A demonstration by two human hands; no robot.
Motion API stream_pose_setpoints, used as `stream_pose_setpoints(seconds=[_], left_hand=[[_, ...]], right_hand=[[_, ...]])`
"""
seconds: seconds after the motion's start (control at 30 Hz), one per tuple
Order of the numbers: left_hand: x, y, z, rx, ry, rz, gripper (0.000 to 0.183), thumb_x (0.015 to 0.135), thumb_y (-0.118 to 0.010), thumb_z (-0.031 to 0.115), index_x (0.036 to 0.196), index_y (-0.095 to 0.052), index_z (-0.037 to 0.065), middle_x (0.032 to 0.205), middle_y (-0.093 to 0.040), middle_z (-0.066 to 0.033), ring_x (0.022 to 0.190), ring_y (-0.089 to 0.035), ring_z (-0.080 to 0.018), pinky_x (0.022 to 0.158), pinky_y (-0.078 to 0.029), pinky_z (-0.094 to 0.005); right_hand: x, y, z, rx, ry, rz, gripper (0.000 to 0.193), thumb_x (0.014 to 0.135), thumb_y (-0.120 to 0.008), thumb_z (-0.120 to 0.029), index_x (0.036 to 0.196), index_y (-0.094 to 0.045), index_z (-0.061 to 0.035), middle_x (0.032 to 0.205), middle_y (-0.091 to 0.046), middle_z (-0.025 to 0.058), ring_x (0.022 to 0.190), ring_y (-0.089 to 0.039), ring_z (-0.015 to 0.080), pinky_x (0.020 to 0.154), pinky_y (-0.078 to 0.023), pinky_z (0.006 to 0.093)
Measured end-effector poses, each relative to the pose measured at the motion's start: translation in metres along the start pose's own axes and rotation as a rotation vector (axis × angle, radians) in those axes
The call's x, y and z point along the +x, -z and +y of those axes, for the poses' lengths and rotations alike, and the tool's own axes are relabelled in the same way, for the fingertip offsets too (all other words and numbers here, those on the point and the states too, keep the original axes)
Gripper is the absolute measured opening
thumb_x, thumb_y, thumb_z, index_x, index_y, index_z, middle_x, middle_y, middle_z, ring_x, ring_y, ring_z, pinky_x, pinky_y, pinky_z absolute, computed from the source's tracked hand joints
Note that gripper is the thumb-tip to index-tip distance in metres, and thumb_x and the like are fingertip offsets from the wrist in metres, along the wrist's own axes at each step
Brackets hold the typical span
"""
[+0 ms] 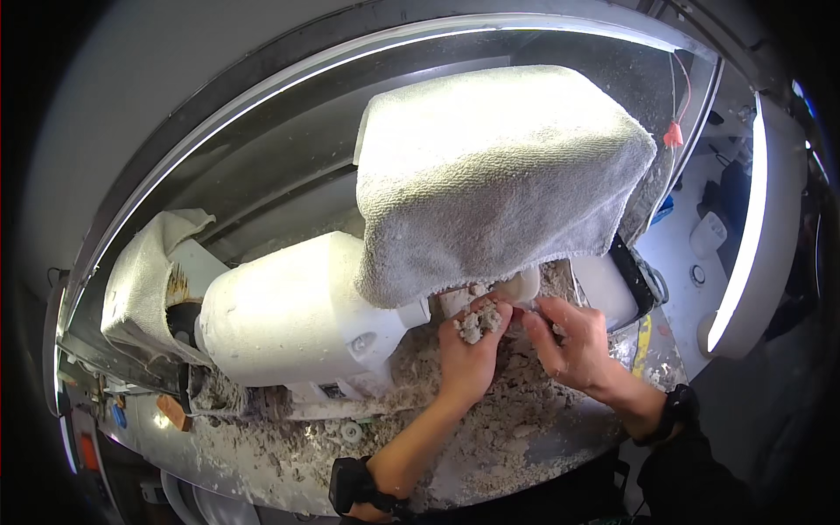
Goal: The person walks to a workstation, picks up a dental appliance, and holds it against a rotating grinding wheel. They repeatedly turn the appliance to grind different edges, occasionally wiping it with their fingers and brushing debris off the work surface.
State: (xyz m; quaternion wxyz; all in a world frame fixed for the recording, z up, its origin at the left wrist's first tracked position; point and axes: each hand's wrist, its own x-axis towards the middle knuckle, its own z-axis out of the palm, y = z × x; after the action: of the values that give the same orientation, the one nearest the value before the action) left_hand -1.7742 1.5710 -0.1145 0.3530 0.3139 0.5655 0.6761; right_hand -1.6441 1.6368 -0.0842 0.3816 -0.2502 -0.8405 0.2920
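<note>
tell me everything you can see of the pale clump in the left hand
The clump is pale grey, irregular and lumpy, with a rough, crumbly surface; it looks like damp pulp or plaster, but the exact material can't be told. No separate parts show. It is held at the thumb and fingers of the left hand, its upper side exposed, just below the towel's hanging edge in the picture. The right hand is close by but doesn't visibly touch it.

Just below centre you have a matt, crumbly clump (479, 323); upper centre, rough cloth (499, 184); centre-left, a smooth, plastic-looking housing (271, 306).
</note>
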Motion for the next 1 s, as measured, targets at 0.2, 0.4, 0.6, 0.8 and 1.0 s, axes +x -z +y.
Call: stream_pose_setpoints(seconds=[0.2, 0.4, 0.6, 0.8, 1.0], left_hand=[[-0.003, 0.000, 0.018, 0.110, 0.037, -0.102, 0.023, 0.087, -0.062, 0.023, 0.094, -0.066, 0.001, 0.089, -0.067, -0.0061, 0.084, -0.060, -0.0130, 0.077, -0.045, -0.0280], [0.002, 0.000, 0.004, 0.008, 0.069, -0.105, 0.022, 0.088, -0.061, 0.021, 0.096, -0.063, 0.001, 0.091, -0.066, -0.0042, 0.084, -0.059, -0.0112, 0.076, -0.045, -0.0270], [0.003, -0.001, -0.006, -0.152, 0.053, -0.047, 0.021, 0.089, -0.059, 0.017, 0.100, -0.060, -0.001, 0.091, -0.063, -0.0030, 0.084, -0.057, -0.0098, 0.077, -0.045, -0.0262], [0.003, -0.002, 0.000, -0.180, 0.018, -0.037, 0.020, 0.090, -0.057, 0.015, 0.099, -0.059, -0.002, 0.091, -0.062, -0.0026, 0.084, -0.055, -0.0089, 0.077, -0.044, -0.0253], [-0.003, -0.002, 0.009, -0.125, -0.099, -0.023, 0.017, 0.091, -0.057, 0.014, 0.099, -0.059, -0.001, 0.090, -0.060, -0.0009, 0.084, -0.053, -0.0076, 0.078, -0.043, -0.0235]], right_hand=[[-0.007, 0.004, -0.017, -0.182, 0.118, 0.105, 0.011, 0.076, -0.065, -0.002, 0.084, -0.057, 0.0002, 0.055, -0.055, 0.0124, 0.043, -0.056, 0.0232, 0.040, -0.042, 0.0341], [0.001, 0.009, -0.010, -0.069, -0.038, 0.039, 0.009, 0.081, -0.061, -0.008, 0.081, -0.058, 0.0010, 0.056, -0.055, 0.0147, 0.043, -0.055, 0.0269, 0.042, -0.043, 0.0349], [0.009, 0.005, 0.007, 0.081, -0.114, -0.096, 0.016, 0.085, -0.059, -0.014, 0.082, -0.060, 0.0013, 0.060, -0.054, 0.0165, 0.048, -0.056, 0.0287, 0.045, -0.042, 0.0349], [0.010, 0.001, 0.014, 0.087, -0.093, -0.092, 0.018, 0.086, -0.059, -0.017, 0.082, -0.061, 0.0008, 0.064, -0.056, 0.0156, 0.050, -0.055, 0.0292, 0.046, -0.042, 0.0343], [0.012, -0.003, 0.012, 0.154, -0.085, -0.104, 0.020, 0.087, -0.059, -0.019, 0.084, -0.062, 0.0009, 0.064, -0.056, 0.0160, 0.049, -0.055, 0.0275, 0.046, -0.043, 0.0338]])
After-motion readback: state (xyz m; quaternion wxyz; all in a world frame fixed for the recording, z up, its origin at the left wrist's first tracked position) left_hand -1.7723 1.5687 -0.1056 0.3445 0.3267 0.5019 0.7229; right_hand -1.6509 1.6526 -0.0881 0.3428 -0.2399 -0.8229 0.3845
